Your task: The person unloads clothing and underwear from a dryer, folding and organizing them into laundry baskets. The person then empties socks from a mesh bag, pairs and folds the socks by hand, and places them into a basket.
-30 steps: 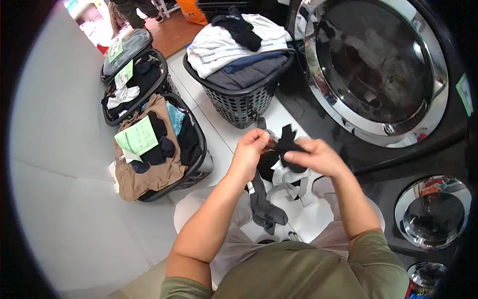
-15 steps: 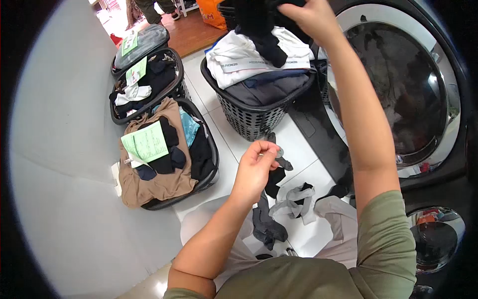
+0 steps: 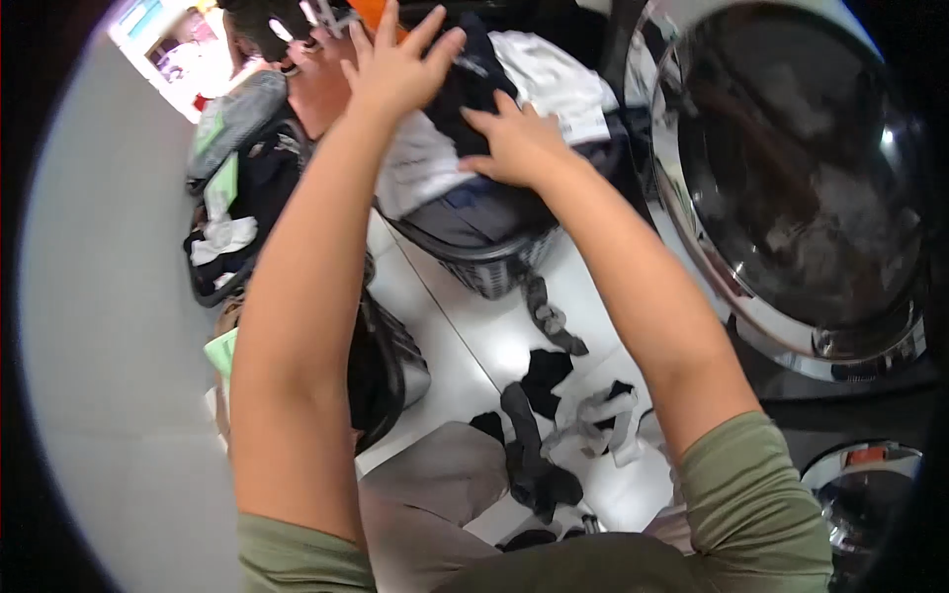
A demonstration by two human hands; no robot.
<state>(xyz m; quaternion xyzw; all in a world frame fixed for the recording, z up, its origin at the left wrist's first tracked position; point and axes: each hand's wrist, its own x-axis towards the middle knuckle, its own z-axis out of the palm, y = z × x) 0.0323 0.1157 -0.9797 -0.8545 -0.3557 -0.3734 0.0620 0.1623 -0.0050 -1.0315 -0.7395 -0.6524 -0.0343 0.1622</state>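
My left hand (image 3: 395, 74) reaches over the far left side of a full laundry basket (image 3: 494, 269), its fingers spread and holding nothing. My right hand (image 3: 519, 143) lies on the pile in that basket with fingers apart, over a black garment (image 3: 453, 104). White clothing (image 3: 559, 79) shows on either side of the black piece. Below it, a folded dark grey garment (image 3: 465, 222) fills the near part of the basket. Whether my left fingertips touch the cloth, I cannot tell.
A black front-load washer (image 3: 801, 178) stands at the right. Dark socks (image 3: 534, 455) and grey-white pieces (image 3: 603, 425) lie on the white tile floor near my knees. Along the left wall (image 3: 119, 296) are more baskets of clothes (image 3: 262, 188) with green paper slips. A person's legs (image 3: 262, 30) show at the back.
My left hand has risen from above the floor to the basket. My right hand has come down onto the pile, where the black garment now lies spread. The view has shifted.
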